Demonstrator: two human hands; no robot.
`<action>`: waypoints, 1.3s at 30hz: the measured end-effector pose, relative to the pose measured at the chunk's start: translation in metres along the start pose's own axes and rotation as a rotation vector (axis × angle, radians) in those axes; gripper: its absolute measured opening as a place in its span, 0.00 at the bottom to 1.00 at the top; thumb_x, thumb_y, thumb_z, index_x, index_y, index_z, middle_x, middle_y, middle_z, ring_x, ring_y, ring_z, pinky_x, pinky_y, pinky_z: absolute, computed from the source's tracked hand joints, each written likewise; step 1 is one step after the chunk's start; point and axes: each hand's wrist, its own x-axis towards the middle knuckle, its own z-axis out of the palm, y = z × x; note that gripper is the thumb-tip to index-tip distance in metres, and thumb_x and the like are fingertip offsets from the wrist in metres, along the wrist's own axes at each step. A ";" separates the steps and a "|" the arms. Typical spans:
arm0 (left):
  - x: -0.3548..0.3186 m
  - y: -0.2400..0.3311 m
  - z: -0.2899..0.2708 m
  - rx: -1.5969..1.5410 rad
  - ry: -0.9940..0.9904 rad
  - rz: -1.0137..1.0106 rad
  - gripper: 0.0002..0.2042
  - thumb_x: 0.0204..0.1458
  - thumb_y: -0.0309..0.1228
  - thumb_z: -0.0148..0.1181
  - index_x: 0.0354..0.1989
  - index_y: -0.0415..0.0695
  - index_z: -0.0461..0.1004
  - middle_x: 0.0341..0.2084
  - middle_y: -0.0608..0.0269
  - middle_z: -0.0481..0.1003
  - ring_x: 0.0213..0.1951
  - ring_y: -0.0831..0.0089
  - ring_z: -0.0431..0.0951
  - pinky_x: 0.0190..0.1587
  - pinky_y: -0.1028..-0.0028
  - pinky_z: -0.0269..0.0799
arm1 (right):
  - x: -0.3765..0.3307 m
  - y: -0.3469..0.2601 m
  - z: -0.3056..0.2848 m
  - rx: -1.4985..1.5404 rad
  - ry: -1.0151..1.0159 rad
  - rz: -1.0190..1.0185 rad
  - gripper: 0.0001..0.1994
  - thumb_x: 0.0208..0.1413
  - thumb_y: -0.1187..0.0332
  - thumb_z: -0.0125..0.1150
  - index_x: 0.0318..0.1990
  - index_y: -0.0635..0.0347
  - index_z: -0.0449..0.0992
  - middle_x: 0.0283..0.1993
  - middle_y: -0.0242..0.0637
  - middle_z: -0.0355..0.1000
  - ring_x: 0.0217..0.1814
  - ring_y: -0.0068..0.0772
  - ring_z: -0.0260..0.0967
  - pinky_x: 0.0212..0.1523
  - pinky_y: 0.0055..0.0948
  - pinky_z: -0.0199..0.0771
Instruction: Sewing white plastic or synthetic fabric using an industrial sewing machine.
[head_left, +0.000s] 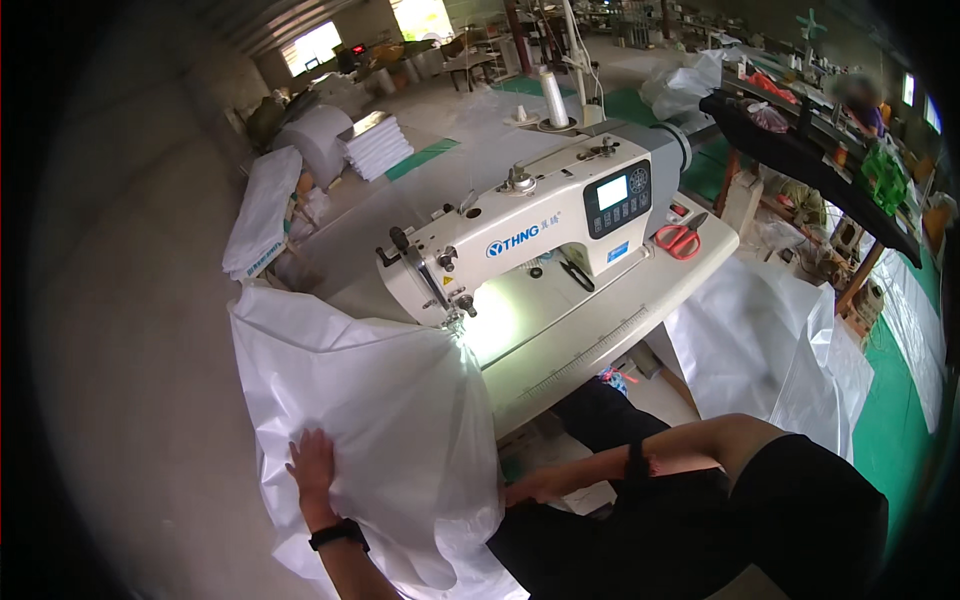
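While my left hand (314, 468) lies on the sheet (395, 390), fingers apart, I cannot tell the grip of my right hand (540, 485), by the sheet's right edge. Sheet: left, far edge at the machine (515, 230); I'd feed it flat, folds smoothed. Surface: pale table (535, 378), scissors (681, 238) far right. Room: windows (312, 47), bundles (378, 148) far left.

A large, glossy white sheet (405, 430), loosely bunched and creased, lies across the sewing table's (570, 365) left end, hanging below its edge.
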 end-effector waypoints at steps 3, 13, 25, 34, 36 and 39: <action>-0.042 0.058 -0.084 -0.642 0.141 0.115 0.20 0.57 0.44 0.48 0.54 0.48 0.68 0.54 0.53 0.67 0.60 0.55 0.61 0.59 0.55 0.57 | -0.028 -0.005 0.006 0.131 0.109 -0.200 0.40 0.51 0.68 0.59 0.67 0.62 0.43 0.68 0.42 0.50 0.70 0.35 0.46 0.65 0.33 0.48; -0.092 0.160 -0.033 -0.268 0.120 0.050 0.31 0.48 0.51 0.55 0.55 0.41 0.67 0.57 0.40 0.61 0.59 0.47 0.60 0.61 0.56 0.53 | 0.027 -0.081 0.085 0.259 -0.176 0.082 0.35 0.51 0.59 0.63 0.64 0.62 0.55 0.63 0.36 0.59 0.63 0.29 0.54 0.64 0.29 0.50; -0.081 0.192 -0.079 -0.293 -0.007 0.155 0.38 0.44 0.54 0.58 0.61 0.46 0.59 0.63 0.49 0.54 0.65 0.51 0.50 0.63 0.48 0.44 | -0.063 -0.046 0.069 0.425 0.231 0.043 0.23 0.58 0.62 0.52 0.60 0.58 0.63 0.58 0.44 0.64 0.61 0.34 0.58 0.61 0.31 0.56; -0.146 0.145 -0.048 -0.002 0.290 0.120 0.24 0.44 0.23 0.52 0.54 0.41 0.67 0.53 0.53 0.68 0.57 0.57 0.65 0.59 0.48 0.53 | -0.117 -0.071 0.024 -0.532 0.186 0.553 0.24 0.54 0.46 0.54 0.36 0.63 0.78 0.31 0.44 0.74 0.31 0.40 0.73 0.36 0.39 0.74; -0.140 0.148 -0.083 -0.226 0.556 0.176 0.14 0.45 0.19 0.49 0.41 0.39 0.75 0.39 0.54 0.76 0.42 0.54 0.75 0.53 0.51 0.63 | -0.117 -0.124 0.011 -0.986 0.422 0.375 0.23 0.55 0.48 0.52 0.33 0.64 0.76 0.31 0.48 0.73 0.32 0.45 0.73 0.35 0.42 0.74; -0.127 0.150 -0.120 -0.206 0.605 0.198 0.09 0.49 0.22 0.51 0.36 0.40 0.76 0.34 0.53 0.77 0.37 0.53 0.76 0.46 0.57 0.69 | -0.085 -0.194 -0.020 -1.246 0.786 -0.030 0.15 0.54 0.58 0.52 0.31 0.62 0.74 0.29 0.46 0.72 0.32 0.47 0.72 0.33 0.44 0.72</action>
